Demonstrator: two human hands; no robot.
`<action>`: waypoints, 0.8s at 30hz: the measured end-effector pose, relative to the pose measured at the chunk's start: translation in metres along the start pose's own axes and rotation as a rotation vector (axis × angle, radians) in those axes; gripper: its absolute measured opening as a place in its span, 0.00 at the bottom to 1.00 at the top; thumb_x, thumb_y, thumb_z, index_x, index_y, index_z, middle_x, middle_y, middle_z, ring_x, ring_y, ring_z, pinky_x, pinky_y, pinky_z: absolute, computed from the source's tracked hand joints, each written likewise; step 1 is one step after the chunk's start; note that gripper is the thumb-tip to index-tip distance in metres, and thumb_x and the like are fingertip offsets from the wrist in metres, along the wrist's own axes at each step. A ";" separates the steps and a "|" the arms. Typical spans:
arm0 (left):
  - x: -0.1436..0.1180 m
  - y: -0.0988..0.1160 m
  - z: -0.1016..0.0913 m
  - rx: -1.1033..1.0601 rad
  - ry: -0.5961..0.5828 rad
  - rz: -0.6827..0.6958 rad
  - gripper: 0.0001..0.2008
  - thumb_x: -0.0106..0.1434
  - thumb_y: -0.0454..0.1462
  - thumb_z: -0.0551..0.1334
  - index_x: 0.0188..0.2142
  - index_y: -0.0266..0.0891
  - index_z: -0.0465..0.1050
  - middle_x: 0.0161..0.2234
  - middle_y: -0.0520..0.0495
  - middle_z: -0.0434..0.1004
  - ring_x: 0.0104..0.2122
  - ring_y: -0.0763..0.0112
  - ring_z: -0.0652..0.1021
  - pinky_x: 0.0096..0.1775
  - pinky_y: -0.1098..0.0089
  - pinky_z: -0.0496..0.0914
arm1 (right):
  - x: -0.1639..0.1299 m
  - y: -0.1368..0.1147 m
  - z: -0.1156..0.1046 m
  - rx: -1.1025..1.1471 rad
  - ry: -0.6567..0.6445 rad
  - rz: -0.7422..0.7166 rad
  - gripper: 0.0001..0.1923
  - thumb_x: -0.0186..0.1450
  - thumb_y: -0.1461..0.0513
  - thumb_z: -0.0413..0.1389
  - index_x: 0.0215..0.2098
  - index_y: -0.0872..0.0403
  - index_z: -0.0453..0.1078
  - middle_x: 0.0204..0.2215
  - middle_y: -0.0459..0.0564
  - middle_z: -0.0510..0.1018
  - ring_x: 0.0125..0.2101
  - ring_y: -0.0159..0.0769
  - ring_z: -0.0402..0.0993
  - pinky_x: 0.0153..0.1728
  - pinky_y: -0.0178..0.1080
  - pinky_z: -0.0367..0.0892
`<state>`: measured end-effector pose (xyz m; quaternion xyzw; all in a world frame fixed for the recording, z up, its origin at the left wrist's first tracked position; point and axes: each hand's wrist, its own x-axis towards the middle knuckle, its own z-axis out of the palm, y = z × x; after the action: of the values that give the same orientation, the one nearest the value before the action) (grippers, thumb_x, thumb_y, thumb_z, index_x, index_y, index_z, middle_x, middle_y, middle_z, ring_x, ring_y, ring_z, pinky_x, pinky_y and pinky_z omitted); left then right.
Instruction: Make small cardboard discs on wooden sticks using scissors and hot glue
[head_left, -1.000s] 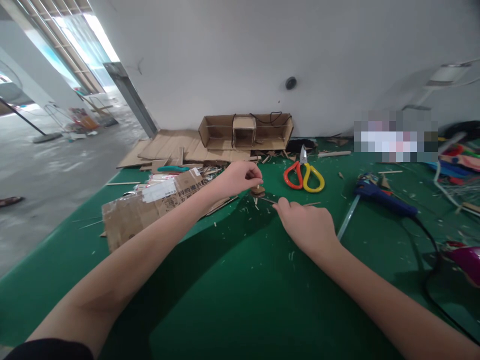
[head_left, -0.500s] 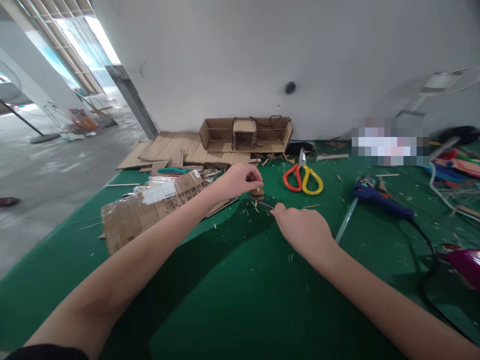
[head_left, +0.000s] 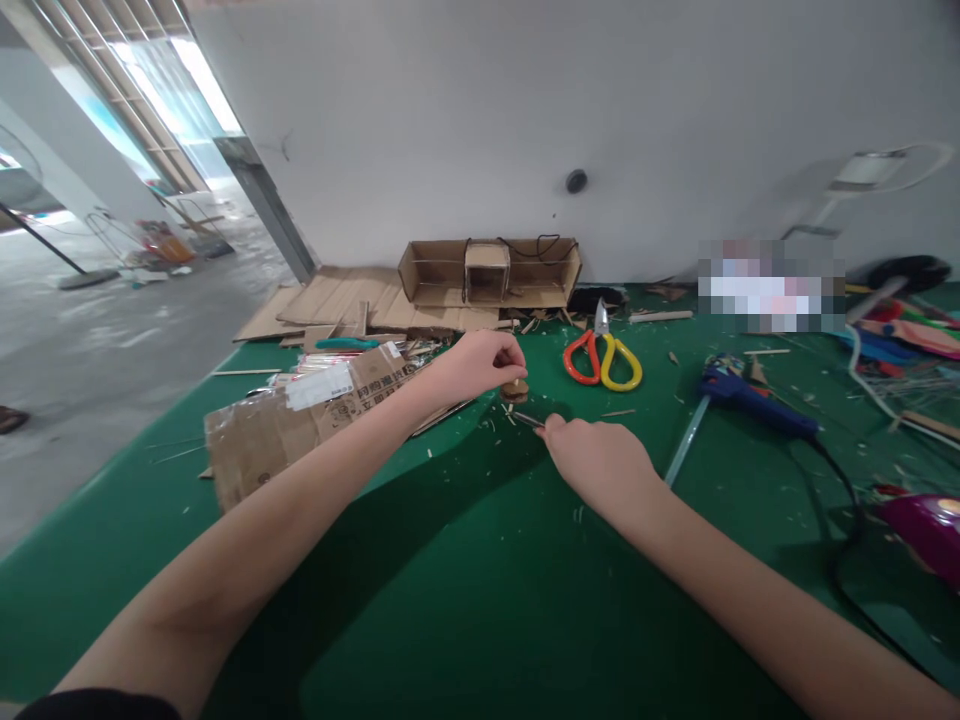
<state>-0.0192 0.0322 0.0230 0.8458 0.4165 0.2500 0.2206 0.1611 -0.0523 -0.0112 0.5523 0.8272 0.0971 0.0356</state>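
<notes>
Small brown piece (head_left: 514,391) pinched under the left grip (head_left: 484,361)

Thumb and fingers of the left grip close on the small brown piece from above; whether it rests on the green tabletop (head_left: 480,610) cannot be told. Right of it and slightly nearer, the right grip (head_left: 598,450) is curled tightly around a slim tool (head_left: 529,419), whose bare end points left toward the piece; contact is unclear. Just beyond the right grip lies a thin loose stick (head_left: 619,413); farther beyond are scissors (head_left: 621,368) with one red and one yellow handle, blades pointing away. Well right of the right grip rests a blue glue gun (head_left: 765,400), a translucent stick (head_left: 687,440) extending from it. Left of the left grip lies printed cardboard (head_left: 259,440). Beyond the left grip stands a cardboard box (head_left: 487,256) with open compartments.
</notes>
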 end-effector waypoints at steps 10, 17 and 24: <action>0.003 -0.003 0.000 -0.019 0.017 -0.013 0.07 0.57 0.38 0.61 0.30 0.37 0.74 0.29 0.48 0.78 0.28 0.74 0.76 0.30 0.72 0.69 | -0.002 -0.007 0.001 0.031 -0.035 0.056 0.17 0.70 0.61 0.39 0.34 0.58 0.68 0.20 0.56 0.77 0.22 0.43 0.77 0.20 0.36 0.62; 0.001 0.004 -0.002 0.056 0.013 0.044 0.05 0.56 0.36 0.60 0.29 0.37 0.74 0.27 0.49 0.77 0.26 0.75 0.74 0.29 0.73 0.66 | 0.004 0.000 -0.010 0.171 -0.173 0.040 0.22 0.70 0.59 0.37 0.34 0.60 0.70 0.27 0.60 0.76 0.28 0.48 0.77 0.22 0.38 0.60; -0.002 0.009 -0.005 0.080 -0.019 0.079 0.06 0.58 0.37 0.59 0.29 0.38 0.74 0.29 0.49 0.77 0.28 0.75 0.73 0.30 0.73 0.65 | 0.015 0.011 -0.018 0.349 -0.306 0.038 0.24 0.69 0.57 0.36 0.31 0.57 0.70 0.26 0.55 0.76 0.24 0.39 0.74 0.21 0.36 0.56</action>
<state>-0.0179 0.0264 0.0314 0.8721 0.3901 0.2337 0.1807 0.1627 -0.0364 0.0092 0.5739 0.8058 -0.1318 0.0628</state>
